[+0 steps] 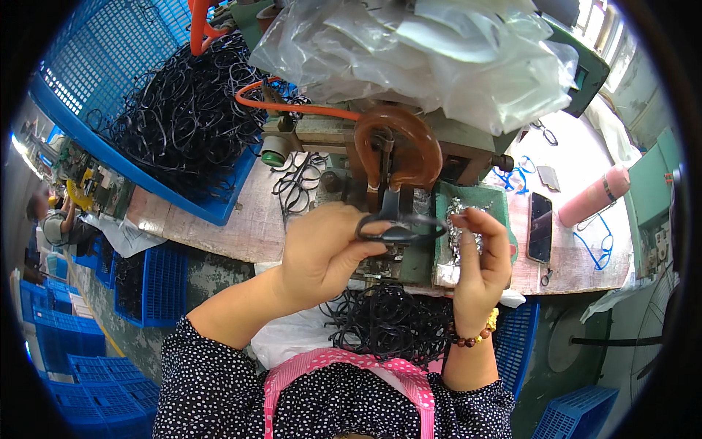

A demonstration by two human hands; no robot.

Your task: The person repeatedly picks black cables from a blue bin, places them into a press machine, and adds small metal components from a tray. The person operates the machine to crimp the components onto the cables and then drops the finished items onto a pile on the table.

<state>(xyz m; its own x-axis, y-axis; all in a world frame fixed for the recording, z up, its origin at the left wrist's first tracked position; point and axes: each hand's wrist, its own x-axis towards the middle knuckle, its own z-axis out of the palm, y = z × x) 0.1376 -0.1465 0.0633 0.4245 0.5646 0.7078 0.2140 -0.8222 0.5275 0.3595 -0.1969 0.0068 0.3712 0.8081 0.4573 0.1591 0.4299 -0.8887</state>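
Note:
My left hand [322, 245] pinches a black eyeglass frame [398, 233] by one side, just in front of the machine's working head. My right hand [482, 267] hovers over a green tray [497, 199] of small silvery metal pieces [457, 212]. Its thumb and fingertips are drawn together; whatever sits between them is too small to make out. Behind the frame, the bench machine [336, 132] carries a thick brown curved tube [365, 143]. Several more black frames [298, 183] lie on the bench left of it.
A blue crate [157, 179] heaped with black frames [183, 117] stands at the left. Another black heap [395, 322] lies near my lap. Clear plastic bags [424, 51] cover the machine's top. To the right are a phone [540, 227], a pink bottle [596, 196] and blue frames [519, 175].

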